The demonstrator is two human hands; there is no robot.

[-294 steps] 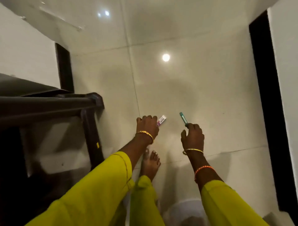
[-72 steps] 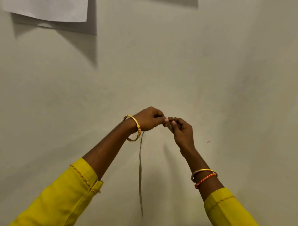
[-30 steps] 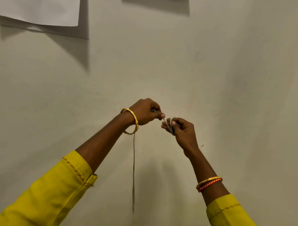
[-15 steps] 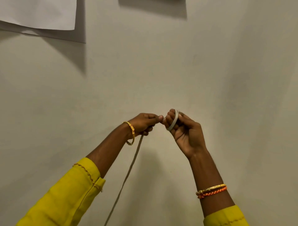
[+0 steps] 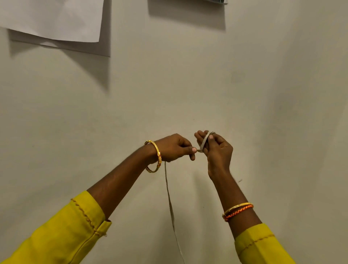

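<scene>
Both my hands are raised in front of a plain pale wall. My right hand (image 5: 216,148) holds a thin pale tape roll (image 5: 204,141) looped over its fingers, thumb pressed on the ring. My left hand (image 5: 173,148) pinches the tape's free end right beside the roll, thumb and forefinger together. A long narrow strip of tape (image 5: 170,203) hangs from under my left hand straight down to the bottom edge of the view.
A white sheet of paper (image 5: 54,18) hangs on the wall at the upper left, casting a shadow. The lower edge of another object (image 5: 216,1) shows at the top right. Yellow sleeves cover both forearms.
The camera has dropped slightly, so the hands sit lower in view. The hanging strip has swung from a slant to the left back to nearly vertical. Both grips are unchanged.
</scene>
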